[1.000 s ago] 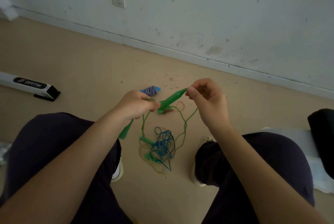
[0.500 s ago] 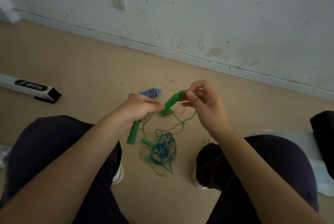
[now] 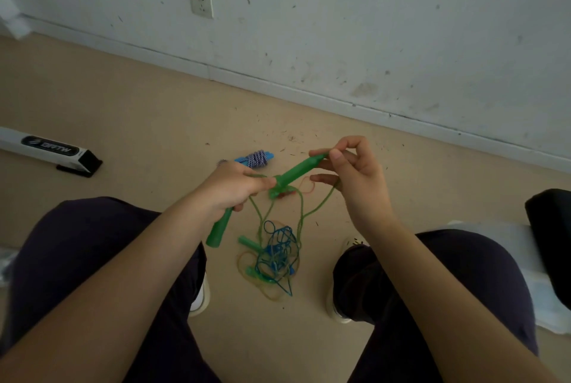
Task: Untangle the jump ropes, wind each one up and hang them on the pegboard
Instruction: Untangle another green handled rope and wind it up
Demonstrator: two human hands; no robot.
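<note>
My left hand (image 3: 233,186) grips one green jump-rope handle (image 3: 218,229), which points down and left below my fist. My right hand (image 3: 352,171) pinches the tip of the other green handle (image 3: 298,171), held slanted between both hands. The green cord (image 3: 301,212) hangs in loops from the handles and from a finger of my right hand, down to a tangle of blue, green and tan ropes (image 3: 276,254) on the floor between my feet. A wound blue-and-white rope (image 3: 258,158) lies on the floor beyond my left hand.
I sit with dark-trousered knees on either side of the tangle. A white bar with a black end (image 3: 51,151) lies on the floor at left. A white wall with a socket (image 3: 201,3) runs across the back. A black object (image 3: 550,228) on white material sits at right.
My right hand has lifted the slanted green handle slightly and spread the cord loop wider. The left hand's handle has swung a little further down.
</note>
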